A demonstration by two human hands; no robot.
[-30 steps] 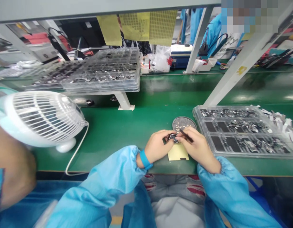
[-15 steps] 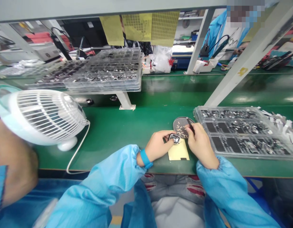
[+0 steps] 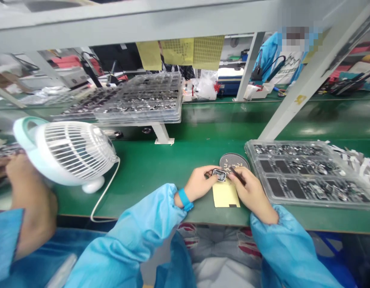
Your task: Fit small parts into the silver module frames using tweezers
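My left hand [image 3: 200,183] pinches a small dark rectangular part with a pale rim [image 3: 219,174] just above the green bench. My right hand [image 3: 251,193] is closed on thin dark tweezers [image 3: 237,175], whose tip sits at the part's right edge. Under both hands lies a yellow sheet [image 3: 226,195]. Just behind them is a round grey mesh dish [image 3: 233,161] with tiny pale bits in it. Both forearms wear light blue sleeves, and a blue band is on my left wrist.
A clear tray of small dark parts [image 3: 308,176] lies at the right, with white paper scraps [image 3: 357,160] beyond it. A white desk fan [image 3: 72,154] and its cord stand at the left. Stacked clear trays [image 3: 137,100] sit on a raised shelf. Another person's arm [image 3: 29,200] is at far left.
My right hand went with the tweezers to the mesh dish, then came back to the part in my left hand. The camera tilted a little, shifting the scene down and right.
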